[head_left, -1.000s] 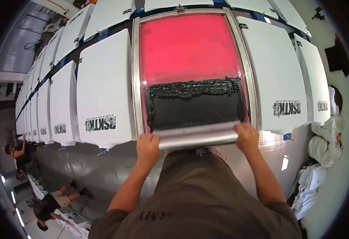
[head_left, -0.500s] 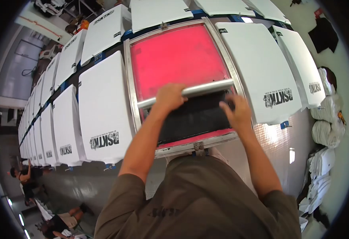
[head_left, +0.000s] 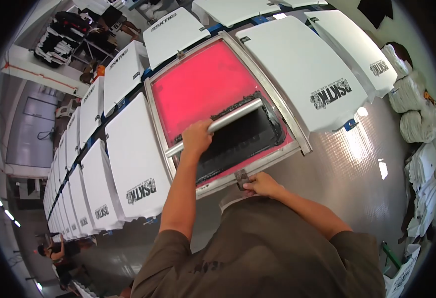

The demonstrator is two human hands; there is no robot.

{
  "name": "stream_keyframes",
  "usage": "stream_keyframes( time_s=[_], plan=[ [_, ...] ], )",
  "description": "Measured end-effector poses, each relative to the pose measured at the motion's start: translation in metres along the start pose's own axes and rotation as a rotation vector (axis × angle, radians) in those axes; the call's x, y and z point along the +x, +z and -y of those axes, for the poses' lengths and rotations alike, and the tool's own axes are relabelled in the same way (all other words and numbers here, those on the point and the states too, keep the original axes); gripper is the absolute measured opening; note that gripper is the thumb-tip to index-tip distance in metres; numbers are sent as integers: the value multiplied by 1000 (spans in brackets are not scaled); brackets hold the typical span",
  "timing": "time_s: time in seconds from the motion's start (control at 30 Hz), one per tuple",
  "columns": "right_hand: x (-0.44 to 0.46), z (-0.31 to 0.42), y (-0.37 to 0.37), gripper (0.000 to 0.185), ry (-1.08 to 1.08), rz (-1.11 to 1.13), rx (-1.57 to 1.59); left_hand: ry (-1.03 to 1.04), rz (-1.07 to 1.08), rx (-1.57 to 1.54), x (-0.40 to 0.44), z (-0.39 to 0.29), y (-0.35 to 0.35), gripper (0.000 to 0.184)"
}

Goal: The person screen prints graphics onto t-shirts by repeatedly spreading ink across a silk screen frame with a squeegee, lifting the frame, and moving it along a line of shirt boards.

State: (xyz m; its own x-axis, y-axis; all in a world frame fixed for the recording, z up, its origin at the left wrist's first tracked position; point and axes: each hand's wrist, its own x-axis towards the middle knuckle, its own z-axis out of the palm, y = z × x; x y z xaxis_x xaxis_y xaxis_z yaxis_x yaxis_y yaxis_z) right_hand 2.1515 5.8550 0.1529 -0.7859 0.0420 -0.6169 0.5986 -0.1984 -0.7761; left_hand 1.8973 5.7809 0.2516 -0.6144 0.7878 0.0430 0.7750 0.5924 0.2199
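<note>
My left hand (head_left: 197,139) is wrapped round the silver handle bar of a squeegee (head_left: 238,113), which lies slantwise across a printing screen. The screen's metal frame (head_left: 267,92) surrounds pink mesh (head_left: 203,79). Black ink (head_left: 248,136) covers the near part of the mesh, with a thick ragged line of it beside the bar. At the middle of the frame's near edge, my right hand (head_left: 265,185) pinches a small metal clamp (head_left: 241,179), close to my shirt.
White shirts on boards (head_left: 297,64) flank the screen, several with black lettering. A long row of shirt boards (head_left: 91,181) runs away to the left. Bundled white cloth (head_left: 417,104) lines the right side. Another person (head_left: 56,252) stands at the lower left.
My right hand has left the squeegee end and come down to the clamp at the near edge. My left hand still holds the bar. The view has turned.
</note>
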Motion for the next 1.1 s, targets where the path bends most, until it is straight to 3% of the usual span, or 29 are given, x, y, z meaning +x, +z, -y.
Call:
stream_keyframes(
  time_s=[0.03,0.1,0.17,0.2,0.27,0.37,0.47,0.57,0.6,0.7,0.77,0.8,0.83,0.9,0.93,1.0,1.07,1.1],
  plan=[
    [-3,-1,2,22,-4,-10,88,-10,28,26,-14,-11,-1,20],
    [-4,-4,3,22,-38,-23,-9,102,-46,54,-47,-23,12,22],
    [-4,2,3,23,-37,-37,-72,80,6,74,-87,-46,19,25],
    [-4,4,2,23,-36,-45,-101,142,-170,-11,-112,-54,30,27],
    [-7,5,6,23,-86,-70,-58,130,-165,-33,-141,-75,29,30],
    [-15,9,7,23,-141,-97,-83,44,5,-29,-123,-62,11,30],
    [-19,14,5,21,-61,-42,-147,-99,178,-103,-75,-56,-36,34],
    [-17,6,4,20,-59,-37,-135,-34,14,-20,-30,-24,-27,37],
    [-20,8,2,20,-49,-40,-139,-47,50,-31,-14,-15,-25,35],
    [-29,24,-2,28,-70,-37,-303,-57,130,10,22,10,-24,38],
    [-32,30,-7,39,-165,-92,-797,14,141,-37,33,24,-28,45],
    [-36,36,-14,47,-156,-48,-865,-31,196,-34,34,28,-37,51],
    [-40,45,-25,47,-144,-47,-877,-44,189,-76,30,45,-39,53],
    [-48,62,-56,46,-95,99,-539,-124,168,-100,10,77,-51,54],
    [-45,54,-75,43,-109,-11,-325,-191,153,-79,-5,88,-62,54],
    [-61,82,-103,44,-227,-521,-292,-362,-26,-101,-39,117,-52,57],
    [-50,84,-144,54,-296,-908,-708,-476,-95,-300,-66,154,-23,58],
    [-37,71,-163,60,-241,-968,-767,-526,-121,-434,-75,164,-11,56]
  ],
)
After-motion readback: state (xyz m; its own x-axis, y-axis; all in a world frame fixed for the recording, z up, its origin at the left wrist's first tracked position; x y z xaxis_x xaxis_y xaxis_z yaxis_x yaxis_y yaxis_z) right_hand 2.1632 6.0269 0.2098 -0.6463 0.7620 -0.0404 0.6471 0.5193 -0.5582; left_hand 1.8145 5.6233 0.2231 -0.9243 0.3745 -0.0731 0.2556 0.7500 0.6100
